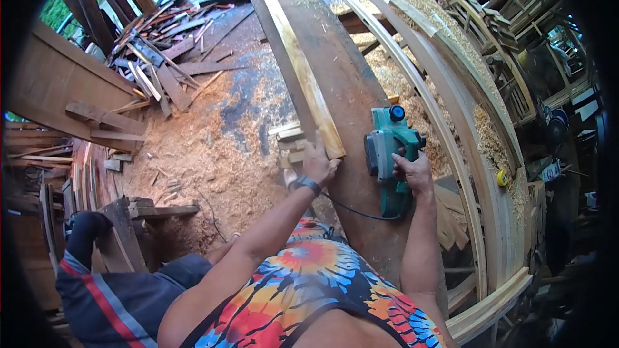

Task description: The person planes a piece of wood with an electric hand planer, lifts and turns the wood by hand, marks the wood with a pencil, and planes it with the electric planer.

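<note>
My left hand point(318, 165) is closed around the near end of a long, pale wooden strip point(298, 64), which lies lengthwise on a brown plank bench point(345, 58). To its right, a green electric planer point(391, 148) rests on the bench. My right hand point(414, 173) grips the planer's rear handle, with the thumb over the top. A dark cord point(361, 211) curves from the planer's near end towards my left wrist. The planer's underside is hidden.
Long timber beams point(445, 84) run along the right, with shavings and a yellow tape measure point(502, 177). Sawdust point(200, 154) covers the floor at left, near a scrap wood pile point(161, 58). Dark striped clothing point(116, 303) shows at lower left.
</note>
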Available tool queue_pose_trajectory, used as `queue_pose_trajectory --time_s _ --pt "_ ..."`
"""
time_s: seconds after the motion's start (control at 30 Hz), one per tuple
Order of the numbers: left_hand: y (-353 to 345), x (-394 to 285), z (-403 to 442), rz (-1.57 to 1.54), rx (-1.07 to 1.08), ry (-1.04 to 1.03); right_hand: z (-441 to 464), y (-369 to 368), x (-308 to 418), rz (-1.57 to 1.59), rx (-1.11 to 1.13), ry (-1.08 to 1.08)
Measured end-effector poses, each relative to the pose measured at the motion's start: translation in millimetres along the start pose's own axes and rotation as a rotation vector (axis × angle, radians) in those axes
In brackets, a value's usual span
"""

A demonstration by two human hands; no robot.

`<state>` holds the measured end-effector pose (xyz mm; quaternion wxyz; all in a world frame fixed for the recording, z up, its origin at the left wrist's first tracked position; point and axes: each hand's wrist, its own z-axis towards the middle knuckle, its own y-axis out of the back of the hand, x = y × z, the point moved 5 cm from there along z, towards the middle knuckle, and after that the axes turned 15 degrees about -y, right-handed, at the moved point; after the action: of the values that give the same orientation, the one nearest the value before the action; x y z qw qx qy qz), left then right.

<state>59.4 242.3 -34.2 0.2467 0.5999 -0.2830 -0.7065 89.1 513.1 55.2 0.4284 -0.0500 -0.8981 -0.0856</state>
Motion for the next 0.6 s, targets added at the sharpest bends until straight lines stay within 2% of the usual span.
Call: queue_pose_trajectory --time_s 0.13,0.23,0.27,0.3,0.37,0.47,0.6 --pt "-11 8 4 0.149 -0.093 -0.106 -1 4 -7 0.114 0.139 0.051" --pt "13 -5 24 0.26 0.028 -0.299 -1 8 -7 0.066 0.207 0.033" --pt "16 -3 35 0.271 0.176 -0.298 -3 7 -4 0.022 0.222 0.031" --pt "16 5 50 0.275 0.327 -0.299 -3 7 -2 0.021 0.21 0.025" --pt "21 24 89 0.404 0.402 -0.356 -5 5 2 0.016 0.19 0.024" --pt "33 60 164 0.659 0.413 -0.353 -13 -6 7 -0.011 0.106 -0.039" --pt "73 75 236 0.817 0.383 -0.279 -50 -33 15 -0.07 0.028 0.017"
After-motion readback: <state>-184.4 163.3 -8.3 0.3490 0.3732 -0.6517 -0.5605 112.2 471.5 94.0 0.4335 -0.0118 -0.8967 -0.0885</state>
